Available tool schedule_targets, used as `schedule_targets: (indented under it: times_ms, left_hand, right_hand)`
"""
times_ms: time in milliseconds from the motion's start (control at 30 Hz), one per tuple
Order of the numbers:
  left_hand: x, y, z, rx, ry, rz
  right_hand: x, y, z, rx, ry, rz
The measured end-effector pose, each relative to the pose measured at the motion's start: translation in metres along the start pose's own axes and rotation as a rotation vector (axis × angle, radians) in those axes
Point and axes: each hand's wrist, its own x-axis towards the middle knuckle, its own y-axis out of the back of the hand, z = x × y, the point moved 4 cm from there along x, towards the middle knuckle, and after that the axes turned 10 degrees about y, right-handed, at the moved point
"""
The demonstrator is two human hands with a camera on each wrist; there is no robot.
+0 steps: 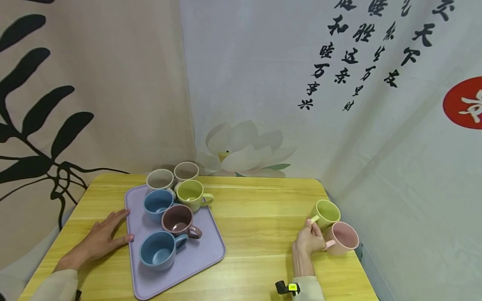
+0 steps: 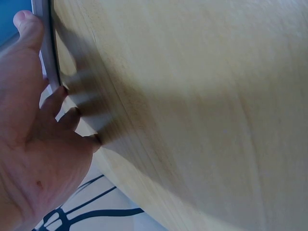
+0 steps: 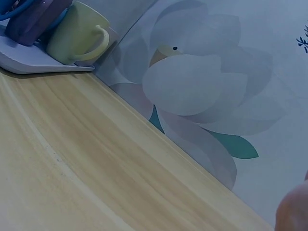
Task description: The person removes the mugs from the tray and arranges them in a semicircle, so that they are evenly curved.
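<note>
My left hand (image 1: 99,240) lies at the left edge of a lilac tray (image 1: 205,248), its fingertips and thumb touching the rim. The left wrist view shows that hand (image 2: 41,130) with fingers spread along the tray's side. Over at the table's right, my right hand (image 1: 308,241) pinches the handle of a yellow-green mug (image 1: 329,211). A pink mug (image 1: 344,238) stands close beside it, its handle near my knuckles. Only a blurred bit of the right hand (image 3: 292,209) shows in the right wrist view; the mug it holds is out of that frame.
On the tray stand two blue mugs (image 1: 158,251), a brownish-mauve mug (image 1: 178,220), another yellow-green mug (image 1: 190,195) and two greyish-white mugs (image 1: 160,179) at the back. The wooden table (image 1: 260,234) meets a printed curtain (image 1: 244,83) behind.
</note>
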Motion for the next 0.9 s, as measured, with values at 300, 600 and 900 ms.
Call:
schedule_targets:
  times_ms: [300, 600, 900]
  left_hand:
    - [0.0009, -0.0027, -0.0003, 0.0, 0.005, -0.001]
    - [0.0019, -0.0036, -0.003, -0.012, 0.003, -0.004]
    - [0.0008, -0.0017, -0.0026, -0.017, -0.001, -0.006]
  right_hand:
    - [0.0001, 0.0, -0.0007, -0.036, 0.017, 0.013]
    - [-0.0007, 0.0001, -0.0022, -0.128, 0.063, -0.031]
    - [-0.0077, 0.0011, -0.0047, -0.167, 0.071, -0.101]
